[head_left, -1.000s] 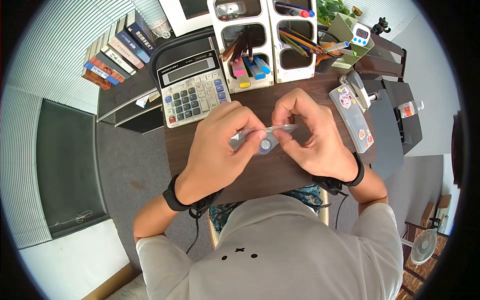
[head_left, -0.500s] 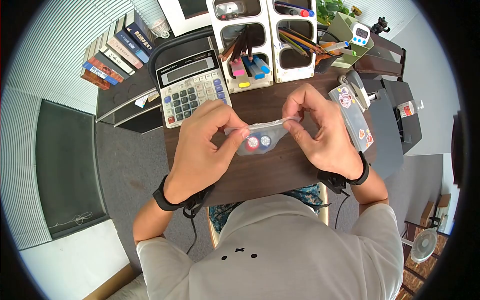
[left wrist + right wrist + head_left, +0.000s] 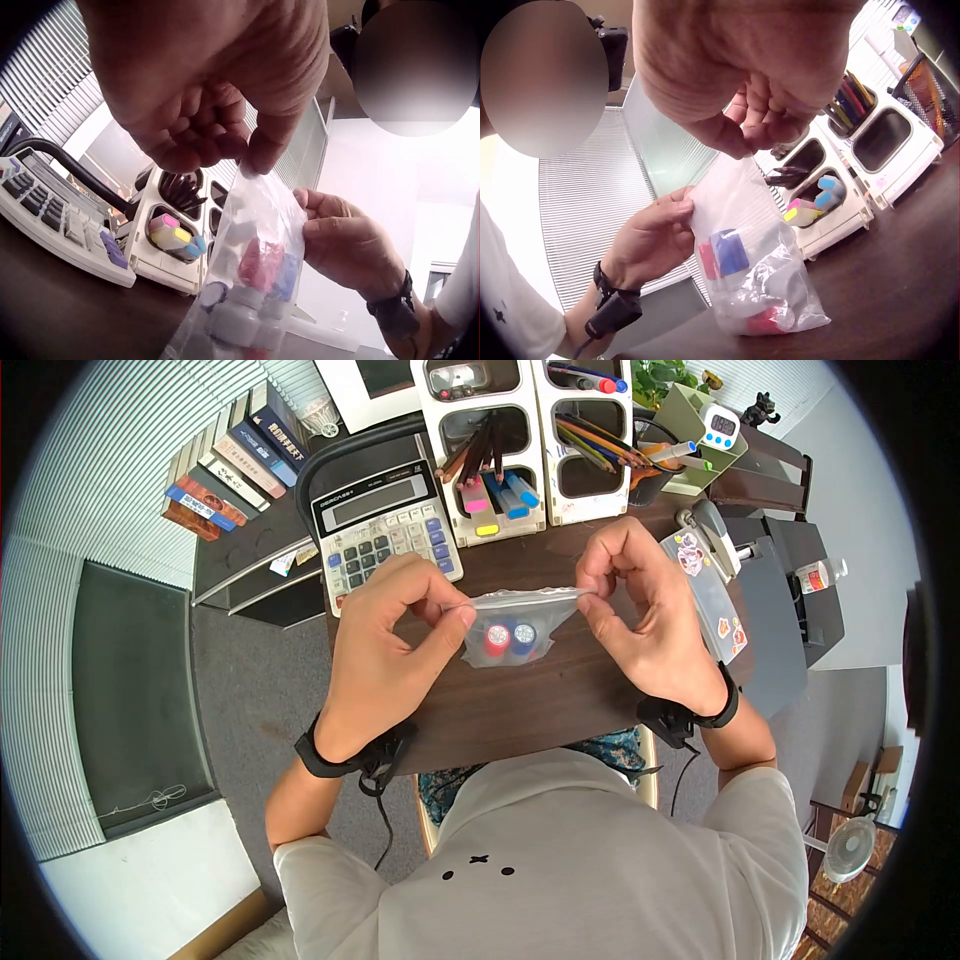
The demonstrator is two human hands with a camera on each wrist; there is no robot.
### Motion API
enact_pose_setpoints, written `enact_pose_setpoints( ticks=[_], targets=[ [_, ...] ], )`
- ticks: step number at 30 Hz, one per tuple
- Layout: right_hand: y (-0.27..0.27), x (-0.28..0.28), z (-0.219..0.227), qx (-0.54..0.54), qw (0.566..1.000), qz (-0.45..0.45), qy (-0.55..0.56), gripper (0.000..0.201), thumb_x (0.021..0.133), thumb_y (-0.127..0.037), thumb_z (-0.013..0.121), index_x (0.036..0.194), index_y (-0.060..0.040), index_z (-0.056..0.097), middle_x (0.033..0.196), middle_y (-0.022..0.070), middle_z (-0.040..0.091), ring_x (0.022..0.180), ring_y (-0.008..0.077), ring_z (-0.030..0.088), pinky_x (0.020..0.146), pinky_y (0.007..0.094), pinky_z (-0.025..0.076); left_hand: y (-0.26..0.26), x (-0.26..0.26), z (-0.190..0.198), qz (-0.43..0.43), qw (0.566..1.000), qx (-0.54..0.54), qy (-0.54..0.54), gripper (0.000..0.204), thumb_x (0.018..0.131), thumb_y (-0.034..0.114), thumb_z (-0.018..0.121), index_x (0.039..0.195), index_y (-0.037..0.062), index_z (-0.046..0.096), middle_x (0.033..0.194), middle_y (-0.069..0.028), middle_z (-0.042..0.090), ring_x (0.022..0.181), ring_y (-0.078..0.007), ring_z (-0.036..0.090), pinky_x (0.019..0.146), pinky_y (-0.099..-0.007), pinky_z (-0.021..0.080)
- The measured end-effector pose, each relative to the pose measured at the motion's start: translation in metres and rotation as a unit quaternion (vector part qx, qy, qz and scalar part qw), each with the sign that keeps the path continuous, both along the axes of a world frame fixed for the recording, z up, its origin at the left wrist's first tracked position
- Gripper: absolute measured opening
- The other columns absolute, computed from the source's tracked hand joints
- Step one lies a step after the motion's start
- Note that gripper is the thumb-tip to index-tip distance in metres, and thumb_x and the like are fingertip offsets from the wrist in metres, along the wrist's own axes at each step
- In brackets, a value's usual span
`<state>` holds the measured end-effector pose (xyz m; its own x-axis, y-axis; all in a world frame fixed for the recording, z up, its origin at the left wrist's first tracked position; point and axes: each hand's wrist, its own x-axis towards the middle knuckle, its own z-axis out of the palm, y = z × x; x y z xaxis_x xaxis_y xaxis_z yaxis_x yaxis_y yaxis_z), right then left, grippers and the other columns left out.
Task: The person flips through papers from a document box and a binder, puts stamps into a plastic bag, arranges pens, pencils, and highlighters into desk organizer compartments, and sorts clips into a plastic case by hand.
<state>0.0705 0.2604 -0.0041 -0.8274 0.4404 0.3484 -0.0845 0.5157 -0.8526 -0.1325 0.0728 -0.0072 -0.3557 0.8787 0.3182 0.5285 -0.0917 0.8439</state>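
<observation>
A clear plastic bag (image 3: pixel 512 649) hangs by its top edge between both hands, above the dark desk. Inside are small bottles, a red-topped one (image 3: pixel 497 639) and a blue-topped one (image 3: pixel 523 637) side by side. The left hand (image 3: pixel 385 650) pinches the bag's left top corner between thumb and forefinger; the right hand (image 3: pixel 650 625) pinches the right top corner. In the left wrist view the bag (image 3: pixel 251 277) shows white bottles with red and blue parts. In the right wrist view more red shows low in the bag (image 3: pixel 757 277).
A calculator (image 3: pixel 385 535) lies at the left of the desk (image 3: pixel 500 710). White organizers (image 3: pixel 590 500) with pencils and highlighters stand at the back. On the right are a stickered case (image 3: pixel 715 605), a stapler (image 3: pixel 712 532) and a pen holder with a timer (image 3: pixel 720 428).
The hands have moved apart, the left one to the left and the right one slightly right. The bag's top edge is now stretched straight, and both bottle tops show.
</observation>
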Motion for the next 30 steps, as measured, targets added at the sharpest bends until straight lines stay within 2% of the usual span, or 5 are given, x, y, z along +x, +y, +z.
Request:
enact_pose_setpoints(
  ticks=[5,13,19,26,30],
  targets=[
    [-0.011,-0.009,0.016,0.097,0.995,-0.004,-0.008,0.038,0.081,0.012,0.069,0.116,-0.0017,0.061,0.091,0.0069,0.063,0.081,0.0207,0.064,0.078,0.0351,0.053,0.004,0.000,0.000,-0.011,1.000,-0.007,-0.007,0.010,0.087,0.003,0.077,0.088,0.0027,0.067,0.087,-0.0009,0.057,0.083,-0.0123,0.051,0.078,-0.0272,0.042],
    [-0.016,-0.024,0.009,0.082,0.994,0.063,0.023,0.041,0.083,0.013,0.068,0.120,-0.0034,0.061,0.089,0.0069,0.065,0.079,0.0222,0.067,0.054,0.0341,0.051,0.016,0.016,-0.001,-0.024,0.999,0.022,-0.023,0.014,0.085,0.002,0.078,0.094,0.0022,0.067,0.091,-0.0027,0.057,0.085,-0.0144,0.057,0.079,-0.0275,0.045],
    [-0.018,-0.022,0.011,0.064,0.997,0.049,-0.006,0.038,0.084,0.013,0.067,0.118,-0.0038,0.058,0.087,0.0074,0.066,0.078,0.0239,0.068,0.059,0.0347,0.053,0.019,0.012,-0.005,-0.045,0.998,0.023,0.040,0.013,0.086,0.001,0.077,0.093,0.0014,0.067,0.094,-0.0041,0.060,0.086,-0.0142,0.059,0.079,-0.0282,0.047],
    [-0.023,-0.023,0.015,0.053,0.997,0.046,0.022,0.038,0.084,0.013,0.069,0.116,-0.0035,0.057,0.089,0.0091,0.066,0.080,0.0283,0.069,0.073,0.0389,0.057,0.024,0.024,-0.002,-0.010,0.999,0.042,0.003,0.010,0.086,0.001,0.078,0.089,0.0020,0.069,0.087,-0.0037,0.061,0.082,-0.0150,0.059,0.077,-0.0289,0.047],
    [-0.020,-0.021,0.017,0.115,0.993,0.032,0.015,0.038,0.082,0.014,0.071,0.114,-0.0025,0.060,0.090,0.0098,0.066,0.082,0.0282,0.069,0.074,0.0387,0.057,0.021,0.020,0.000,-0.015,0.998,0.036,0.040,0.010,0.086,0.003,0.080,0.087,0.0022,0.071,0.082,-0.0049,0.063,0.081,-0.0177,0.059,0.075,-0.0312,0.047]
  ],
)
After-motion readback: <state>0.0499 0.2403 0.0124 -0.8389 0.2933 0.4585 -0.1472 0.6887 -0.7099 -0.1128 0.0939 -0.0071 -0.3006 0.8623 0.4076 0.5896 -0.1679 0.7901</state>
